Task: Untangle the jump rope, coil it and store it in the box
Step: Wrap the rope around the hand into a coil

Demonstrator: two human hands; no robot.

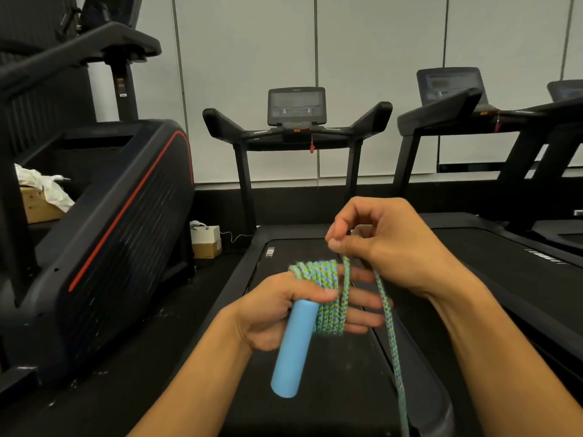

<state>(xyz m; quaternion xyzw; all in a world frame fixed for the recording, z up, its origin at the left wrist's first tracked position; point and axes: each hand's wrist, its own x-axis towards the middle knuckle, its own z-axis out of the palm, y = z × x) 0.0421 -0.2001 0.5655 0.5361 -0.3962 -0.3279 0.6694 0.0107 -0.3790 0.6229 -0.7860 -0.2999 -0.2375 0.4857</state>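
Note:
The jump rope (328, 298) is a green and blue braided cord with a light blue foam handle (293, 348). Several turns of it are wound around the fingers of my left hand (274, 310), whose thumb presses the handle's top end against the palm. The handle points down toward me. Just above the coil, my right hand (388, 244) pinches the free strand between thumb and fingers. From there the strand (391, 335) hangs down and leaves the frame at the bottom. The other handle is out of view.
A treadmill (296, 121) stands straight ahead, its black belt under my hands. A second treadmill (473, 108) is at the right, an exercise machine (120, 216) at the left. A small cardboard box (206, 249) sits on the floor between them, another box (38, 206) at far left.

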